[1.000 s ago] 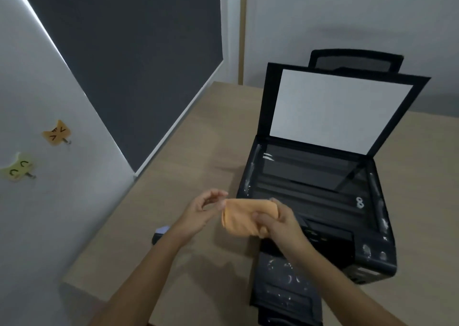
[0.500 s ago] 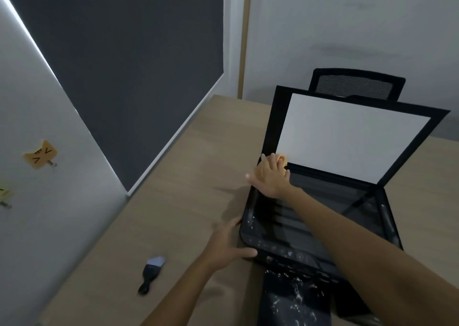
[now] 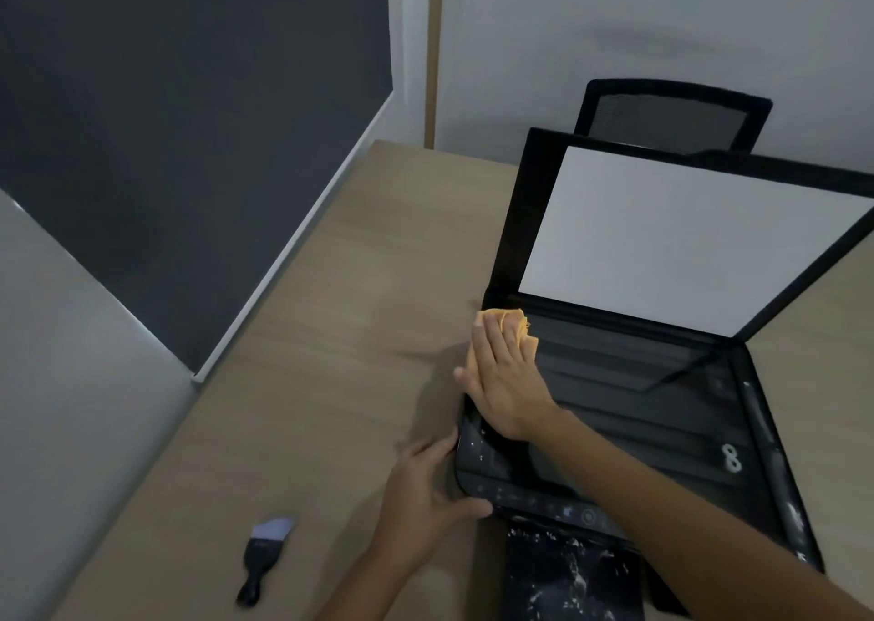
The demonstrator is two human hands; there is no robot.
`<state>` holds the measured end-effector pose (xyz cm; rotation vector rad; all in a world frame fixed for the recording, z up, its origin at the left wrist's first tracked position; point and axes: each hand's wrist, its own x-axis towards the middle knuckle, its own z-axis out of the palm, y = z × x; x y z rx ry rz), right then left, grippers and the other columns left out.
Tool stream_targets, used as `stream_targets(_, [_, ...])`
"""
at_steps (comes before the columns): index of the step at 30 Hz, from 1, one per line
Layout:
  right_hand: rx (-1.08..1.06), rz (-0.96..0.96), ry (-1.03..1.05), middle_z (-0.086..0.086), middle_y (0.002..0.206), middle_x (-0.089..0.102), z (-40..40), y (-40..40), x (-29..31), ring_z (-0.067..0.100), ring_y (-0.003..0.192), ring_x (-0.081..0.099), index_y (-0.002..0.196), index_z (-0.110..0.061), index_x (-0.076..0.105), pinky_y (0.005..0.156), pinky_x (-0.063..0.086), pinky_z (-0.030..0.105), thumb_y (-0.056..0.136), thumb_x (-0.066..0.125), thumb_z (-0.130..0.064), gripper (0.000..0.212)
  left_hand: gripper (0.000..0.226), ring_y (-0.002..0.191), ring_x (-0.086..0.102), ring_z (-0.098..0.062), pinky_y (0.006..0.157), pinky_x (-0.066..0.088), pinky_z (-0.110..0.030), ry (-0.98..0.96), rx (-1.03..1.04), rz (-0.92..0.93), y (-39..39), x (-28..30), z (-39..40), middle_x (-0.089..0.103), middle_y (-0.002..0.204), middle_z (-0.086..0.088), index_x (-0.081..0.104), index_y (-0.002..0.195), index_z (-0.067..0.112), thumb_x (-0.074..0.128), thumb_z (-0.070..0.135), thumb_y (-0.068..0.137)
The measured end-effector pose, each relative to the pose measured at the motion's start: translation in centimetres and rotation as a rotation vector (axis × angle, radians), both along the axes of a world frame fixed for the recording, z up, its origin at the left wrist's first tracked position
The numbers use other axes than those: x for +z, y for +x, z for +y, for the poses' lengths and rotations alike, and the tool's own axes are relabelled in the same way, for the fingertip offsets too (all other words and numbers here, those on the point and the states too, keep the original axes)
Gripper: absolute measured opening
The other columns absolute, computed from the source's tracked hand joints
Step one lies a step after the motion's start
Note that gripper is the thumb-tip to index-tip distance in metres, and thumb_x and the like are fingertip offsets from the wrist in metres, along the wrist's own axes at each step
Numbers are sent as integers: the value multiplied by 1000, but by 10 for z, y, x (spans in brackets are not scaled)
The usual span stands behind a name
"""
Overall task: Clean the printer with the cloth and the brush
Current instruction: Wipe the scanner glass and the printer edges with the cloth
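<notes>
A black printer (image 3: 671, 436) sits on the wooden table with its scanner lid (image 3: 681, 237) raised, white inside. My right hand (image 3: 503, 379) lies flat on the left edge of the scanner bed, pressing an orange cloth (image 3: 513, 320) under its fingers. My left hand (image 3: 425, 493) grips the printer's front left corner, thumb along the front edge. A small black brush (image 3: 262, 556) with pale bristles lies on the table to the left, apart from both hands. White specks cover the printer's output tray (image 3: 572, 578) and right edge.
The wooden table (image 3: 331, 336) extends left of the printer to a grey partition and a dark panel. A black mesh chair back (image 3: 671, 116) stands behind the raised lid, against the wall.
My right hand slid the cloth along the left side of the scanner bed, from its far left corner toward me. My left hand stays at the printer's front left corner.
</notes>
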<state>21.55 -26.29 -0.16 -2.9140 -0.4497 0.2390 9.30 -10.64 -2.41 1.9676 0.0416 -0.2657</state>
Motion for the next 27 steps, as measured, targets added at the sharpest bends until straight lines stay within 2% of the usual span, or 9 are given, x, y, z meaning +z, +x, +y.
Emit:
stream_targets(6, [-100, -13, 20, 19, 160, 2, 6, 39, 7, 36, 147, -7, 150, -3, 2, 120, 2, 53, 87, 1, -58, 84, 116, 131, 46, -10, 112, 37, -28, 13, 21, 19, -1, -3, 3, 51, 138, 1, 54, 137, 32, 73, 82, 33])
stream_targets(14, [11, 43, 75, 10, 159, -13, 0, -1, 16, 28, 145, -20, 151, -8, -5, 115, -11, 41, 101, 21, -44, 66, 113, 130, 49, -10, 110, 41, -29, 35, -6, 7, 3, 1, 1, 55, 138, 4, 53, 139, 29, 74, 79, 40])
stream_targets(17, [-98, 151, 251, 15, 157, 22, -2, 23, 32, 33, 145, 14, 150, -10, 18, 117, 12, 41, 104, 29, -30, 52, 106, 128, 49, -7, 108, 40, -24, 31, -4, 9, -1, 2, 1, 56, 135, 7, 52, 140, 28, 79, 67, 45])
stream_targets(19, [-239, 222, 460, 20, 119, 58, -11, 23, 55, 33, 112, 53, 135, -6, 48, 97, 38, 27, 103, 34, -28, 42, 104, 128, 50, -8, 109, 41, -27, 30, 1, 4, -6, 2, 2, 58, 135, 6, 53, 139, 29, 81, 65, 46])
stream_targets(21, [-272, 312, 647, 23, 81, 59, -20, 0, 78, 30, 76, 56, 112, 15, 56, 71, 42, 9, 103, 34, -25, 47, 101, 128, 50, -8, 109, 40, -25, 13, -11, 5, -7, 0, 3, 58, 135, 4, 54, 138, 29, 82, 63, 47])
stream_targets(23, [-178, 412, 640, 31, 89, 61, -18, -37, 84, 37, 78, 60, 118, 19, 49, 68, 42, 1, 104, 29, -26, 52, 95, 126, 52, -8, 106, 41, -22, -10, -17, 7, -6, -1, 3, 58, 132, 4, 57, 132, 34, 84, 60, 45])
stream_targets(24, [-106, 435, 546, 34, 121, 56, -12, -57, 77, 37, 108, 58, 133, 13, 39, 89, 39, 4, 103, 24, -33, 57, 88, 123, 54, -9, 105, 43, -24, -30, -16, 8, -5, -1, 4, 60, 129, 4, 60, 127, 37, 86, 58, 45])
stream_targets(25, [-12, 390, 419, 24, 152, 28, -5, -75, 63, 30, 140, 32, 147, 3, 20, 112, 22, 15, 100, 18, -43, 66, 80, 119, 57, -9, 103, 47, -28, -41, -19, 3, -4, -1, 5, 63, 124, 5, 63, 121, 37, 88, 54, 47])
stream_targets(27, [104, 181, 160, 5, 157, -19, 3, -93, 33, 23, 145, -19, 150, -8, -9, 118, -8, 36, 90, 1, -57, 78, 71, 113, 59, -6, 100, 50, -35, -54, -34, 2, -3, -2, 6, 66, 119, 8, 67, 117, 34, 90, 45, 50])
